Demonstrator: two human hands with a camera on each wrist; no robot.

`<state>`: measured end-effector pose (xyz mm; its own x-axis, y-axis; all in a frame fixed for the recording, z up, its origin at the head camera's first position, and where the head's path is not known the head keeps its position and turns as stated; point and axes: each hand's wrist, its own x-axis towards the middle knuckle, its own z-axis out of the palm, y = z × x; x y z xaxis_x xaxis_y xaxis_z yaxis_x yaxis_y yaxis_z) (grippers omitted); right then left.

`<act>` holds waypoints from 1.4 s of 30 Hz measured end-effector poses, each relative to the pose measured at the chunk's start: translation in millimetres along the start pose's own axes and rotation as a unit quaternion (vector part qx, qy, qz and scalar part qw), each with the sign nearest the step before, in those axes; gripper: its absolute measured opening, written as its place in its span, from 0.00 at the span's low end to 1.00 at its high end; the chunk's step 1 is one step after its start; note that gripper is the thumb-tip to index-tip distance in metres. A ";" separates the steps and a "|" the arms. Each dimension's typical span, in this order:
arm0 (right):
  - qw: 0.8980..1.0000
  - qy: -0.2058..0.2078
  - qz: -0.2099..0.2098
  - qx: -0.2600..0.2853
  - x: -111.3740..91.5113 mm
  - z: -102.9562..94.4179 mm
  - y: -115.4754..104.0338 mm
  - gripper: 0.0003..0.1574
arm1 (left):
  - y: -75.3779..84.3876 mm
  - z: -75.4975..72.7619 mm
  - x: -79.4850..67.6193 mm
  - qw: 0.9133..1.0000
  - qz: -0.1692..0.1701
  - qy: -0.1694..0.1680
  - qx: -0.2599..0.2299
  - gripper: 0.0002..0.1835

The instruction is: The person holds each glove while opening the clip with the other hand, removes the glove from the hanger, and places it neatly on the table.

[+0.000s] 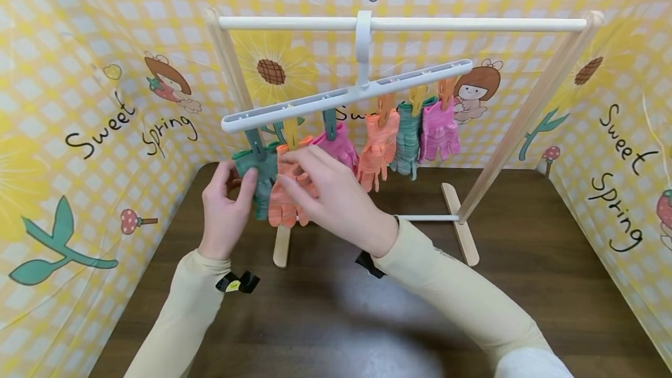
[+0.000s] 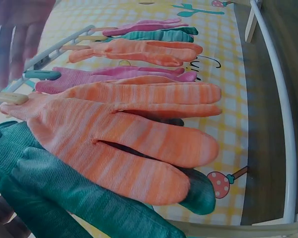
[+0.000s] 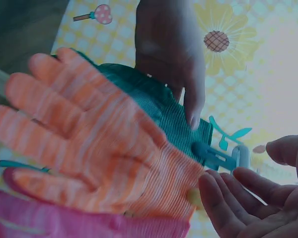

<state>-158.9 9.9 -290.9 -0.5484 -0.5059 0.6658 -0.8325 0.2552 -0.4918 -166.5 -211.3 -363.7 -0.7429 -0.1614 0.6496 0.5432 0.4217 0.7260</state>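
Note:
My left hand (image 1: 224, 209) pinches the cuff of a green glove (image 1: 265, 177), thumb in front, at the left end of a white clip hanger (image 1: 304, 108). A green clip (image 1: 255, 146) holds that glove. Beside it hangs an orange striped glove (image 3: 104, 148) under a yellow clip (image 1: 291, 133). My right hand (image 1: 336, 194) is in front of the orange glove in the head view. In the right wrist view its loosely bent fingers (image 3: 213, 198) are near the orange cuff and hold nothing visible. A pink glove (image 1: 338, 144) hangs partly behind my right hand.
Farther right on the hanger hang another orange glove (image 1: 380, 139), a green glove (image 1: 408, 144) and a pink glove (image 1: 441, 130). The tilted hanger hooks over the white rail (image 1: 472, 24) of a wooden stand (image 1: 530, 115). Below is a dark tabletop (image 1: 336, 319).

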 end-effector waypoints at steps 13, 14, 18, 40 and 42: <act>0.999 0.038 0.008 -0.026 32.7 24.3 -9.7 0.25 | 5.9 2.3 5.8 1.000 0.013 0.002 -0.014 0.10; 0.999 0.042 0.009 -0.027 33.2 25.2 -9.8 0.25 | 6.0 2.4 6.1 1.000 0.012 0.004 -0.013 0.10; 0.998 0.047 0.019 -0.033 34.2 27.8 -10.0 0.24 | 6.7 1.9 7.5 1.000 0.005 0.012 -0.019 0.13; 0.995 -0.012 0.085 -0.051 45.7 35.4 -3.8 0.27 | 17.9 -8.3 5.1 0.991 -0.060 -0.008 -0.118 0.14; 0.995 -0.012 0.094 -0.029 49.4 36.0 -4.2 0.25 | 19.3 -8.7 5.0 0.991 -0.063 -0.009 -0.120 0.14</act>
<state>-179.6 -45.8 -276.1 -0.6927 -0.4646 0.5516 -0.7195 0.3934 -0.5723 -156.3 -211.7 -344.5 -0.8165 -0.1814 0.5481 0.5219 0.1739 0.8351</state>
